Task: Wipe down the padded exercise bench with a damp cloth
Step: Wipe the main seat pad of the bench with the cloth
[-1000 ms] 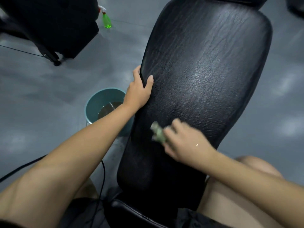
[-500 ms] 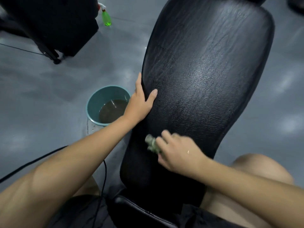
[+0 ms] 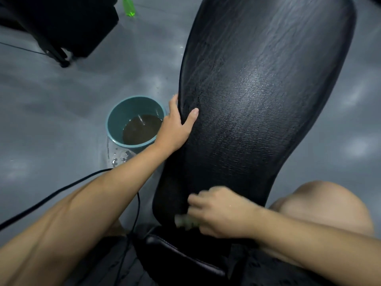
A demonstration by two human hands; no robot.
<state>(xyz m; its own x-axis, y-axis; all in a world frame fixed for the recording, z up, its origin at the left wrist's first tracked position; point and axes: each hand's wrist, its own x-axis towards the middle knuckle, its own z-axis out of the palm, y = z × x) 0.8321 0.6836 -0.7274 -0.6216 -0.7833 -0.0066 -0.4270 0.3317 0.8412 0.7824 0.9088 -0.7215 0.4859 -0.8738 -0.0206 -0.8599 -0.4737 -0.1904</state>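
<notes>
The black padded bench back [image 3: 257, 96] fills the middle and right of the view, its textured surface shining wet. My left hand [image 3: 175, 126] grips its left edge, thumb lying on top and fingers wrapped round the side. My right hand [image 3: 218, 211] holds a small green cloth [image 3: 186, 220] at the narrow near end of the pad, close to the gap above the seat pad [image 3: 185, 259]. Most of the cloth is hidden under my fingers and blurred.
A teal bucket [image 3: 117, 118] of murky water stands on the grey floor left of the bench, with water drops beside it. A green spray bottle [image 3: 128, 7] stands far back. A black machine [image 3: 57, 23] sits top left. A black cable [image 3: 61, 188] crosses the floor. My bare knee [image 3: 321, 205] is at right.
My right hand has slid the cloth down the pad toward its near end. My left hand has shifted slightly nearer along the left edge.
</notes>
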